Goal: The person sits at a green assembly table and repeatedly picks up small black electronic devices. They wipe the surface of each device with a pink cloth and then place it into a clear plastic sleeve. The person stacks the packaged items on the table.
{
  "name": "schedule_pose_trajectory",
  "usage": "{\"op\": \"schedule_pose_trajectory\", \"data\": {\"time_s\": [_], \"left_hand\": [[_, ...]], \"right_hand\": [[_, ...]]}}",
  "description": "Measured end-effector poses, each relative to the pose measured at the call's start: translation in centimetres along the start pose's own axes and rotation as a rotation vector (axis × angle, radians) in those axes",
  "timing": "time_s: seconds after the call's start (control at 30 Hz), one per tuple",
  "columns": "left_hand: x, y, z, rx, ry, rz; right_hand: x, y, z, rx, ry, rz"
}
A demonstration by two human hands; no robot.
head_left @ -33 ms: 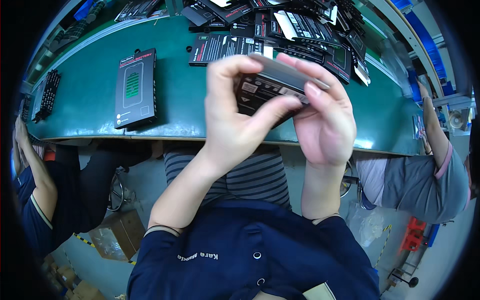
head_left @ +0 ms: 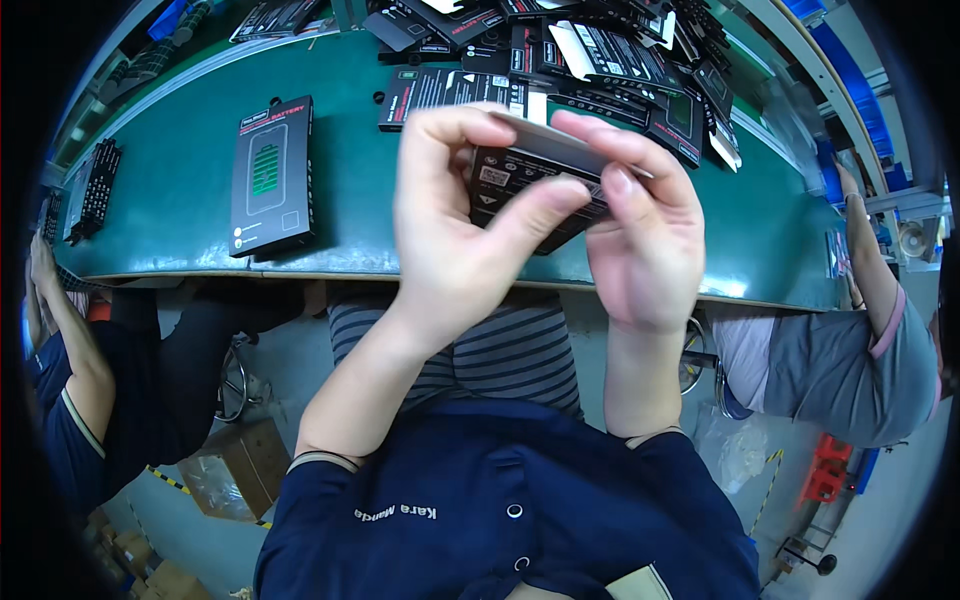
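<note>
Above the near edge of the table, both my hands hold a flat black battery box (head_left: 494,178) with small white print and a grey edge or flap facing up. My left hand (head_left: 450,225) is wrapped round its left end, fingers over the top, thumb across the printed face. At the right end, my right hand (head_left: 655,235) pinches the grey flap (head_left: 575,150) between thumb and fingers. The box's far side is hidden. To the left, another black battery box (head_left: 270,180) lies flat, its front bearing a phone outline and green battery picture.
A heap of similar black boxes (head_left: 610,60) covers the far middle and right of the green table (head_left: 360,210). One box (head_left: 440,95) lies just beyond my hands. More boxes (head_left: 92,190) stand at the far left. Co-workers sit at both sides; a carton (head_left: 235,470) rests on the floor.
My left hand has shifted slightly left, its thumb sliding left along the box face. The right hand has moved a little left too. Both still hold the box.
</note>
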State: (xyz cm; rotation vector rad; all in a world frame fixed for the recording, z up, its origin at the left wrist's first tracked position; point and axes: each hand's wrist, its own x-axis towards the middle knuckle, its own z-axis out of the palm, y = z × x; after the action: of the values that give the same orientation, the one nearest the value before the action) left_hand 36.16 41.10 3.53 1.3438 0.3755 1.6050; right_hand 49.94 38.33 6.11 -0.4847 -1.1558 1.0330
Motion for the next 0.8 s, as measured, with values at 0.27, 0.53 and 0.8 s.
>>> {"op": "schedule_pose_trajectory", "data": {"time_s": [0.27, 0.53, 0.8], "left_hand": [[0.5, 1.5, 1.0, -0.143, 0.076, -0.062], [0.4, 0.5, 0.5, 0.02, 0.087, 0.127], [-0.9, 0.2, -1.9, 0.295, 0.188, -0.029]], "right_hand": [[-0.7, 1.1, 0.6, -0.089, 0.121, -0.144], [-0.7, 3.2, -0.5, -0.103, 0.062, -0.339], [-3.3, 4.0, -0.1, -0.813, 0.099, -0.549]]}}
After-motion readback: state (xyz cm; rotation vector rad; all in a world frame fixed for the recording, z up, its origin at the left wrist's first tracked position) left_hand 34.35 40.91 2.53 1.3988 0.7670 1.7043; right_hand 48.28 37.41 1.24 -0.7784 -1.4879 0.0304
